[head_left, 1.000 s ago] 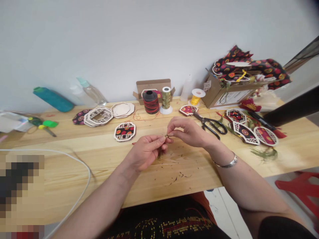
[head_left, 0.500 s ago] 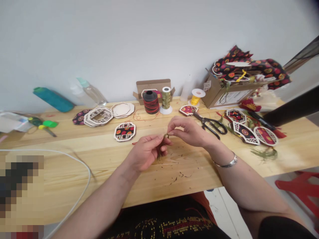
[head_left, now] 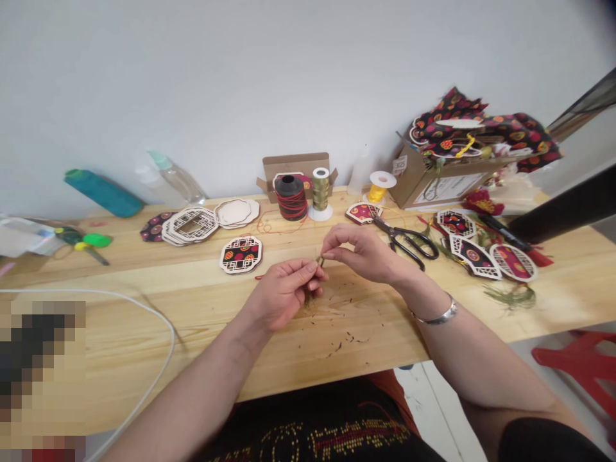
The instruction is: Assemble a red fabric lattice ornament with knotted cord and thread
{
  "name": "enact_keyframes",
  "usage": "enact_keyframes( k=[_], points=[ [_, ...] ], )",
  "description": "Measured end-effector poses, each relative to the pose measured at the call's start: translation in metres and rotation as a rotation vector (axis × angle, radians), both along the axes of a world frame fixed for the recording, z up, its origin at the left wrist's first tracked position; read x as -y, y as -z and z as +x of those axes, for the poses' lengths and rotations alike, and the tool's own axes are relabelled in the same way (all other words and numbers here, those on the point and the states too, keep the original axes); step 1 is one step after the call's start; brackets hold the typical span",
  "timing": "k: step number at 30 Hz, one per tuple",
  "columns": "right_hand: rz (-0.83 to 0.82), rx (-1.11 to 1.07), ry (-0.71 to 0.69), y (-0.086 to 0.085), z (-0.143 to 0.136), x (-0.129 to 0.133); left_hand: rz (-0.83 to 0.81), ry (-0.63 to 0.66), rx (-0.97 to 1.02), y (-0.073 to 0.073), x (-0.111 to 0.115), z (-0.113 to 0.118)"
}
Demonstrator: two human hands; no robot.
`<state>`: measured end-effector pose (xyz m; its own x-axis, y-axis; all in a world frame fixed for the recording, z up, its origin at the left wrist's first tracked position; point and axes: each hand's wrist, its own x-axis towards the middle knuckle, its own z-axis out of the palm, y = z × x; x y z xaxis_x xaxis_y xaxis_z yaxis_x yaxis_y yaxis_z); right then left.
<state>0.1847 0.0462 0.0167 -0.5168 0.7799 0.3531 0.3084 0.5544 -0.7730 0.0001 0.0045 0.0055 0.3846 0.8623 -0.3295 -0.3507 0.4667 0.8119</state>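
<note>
Against a pale wall (head_left: 289, 77), a wooden bench (head_left: 206, 301) is placed. At its right end, a cardboard box (head_left: 443, 183) is overfilled with dark patterned fabric (head_left: 513, 131). Near the wall at the left, a teal cone of thread (head_left: 103, 191) is noted.

Above the middle of the bench, 2 hands are held close together. The left hand (head_left: 289, 289) is closed, its thumb pressed against the curled fingers. The right hand (head_left: 359, 253) is bent at the wrist, its thumb and forefinger pinched together at the tips.

To the far side of the right hand, black-handled scissors (head_left: 407, 242) are laid flat. Near the wall, 3 spools are stood: red and black (head_left: 293, 206), olive (head_left: 321, 192) and yellow (head_left: 378, 194). Beyond the left hand, a lattice-framed patterned piece (head_left: 241, 255) is laid on the bench. On the right wrist, a silver bracelet (head_left: 440, 313) is worn.

Between the hands, a small bundle of olive threads (head_left: 308, 298) is held: it is gripped by the left hand, with loose ends hung below, and its upper end is pinched by the right fingertips; the grip is partly hidden. Under the hands, dark clippings (head_left: 339, 347) are scattered.
</note>
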Motion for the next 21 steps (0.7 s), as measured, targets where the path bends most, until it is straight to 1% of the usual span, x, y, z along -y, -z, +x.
enact_keyframes(
  k=[4,11,21],
  points=[
    [-0.027,0.02,-0.008,-0.0007,0.0007,-0.0007,0.013,-0.01,0.0,0.0004,0.0001,-0.0005],
    [-0.053,0.051,-0.098,-0.0017,0.0024,0.0,0.038,-0.013,-0.003,0.0005,-0.0004,-0.0001],
    [-0.023,0.056,-0.075,-0.002,0.0023,0.0013,0.062,-0.011,-0.048,0.0017,0.0007,-0.0004]
  ],
)
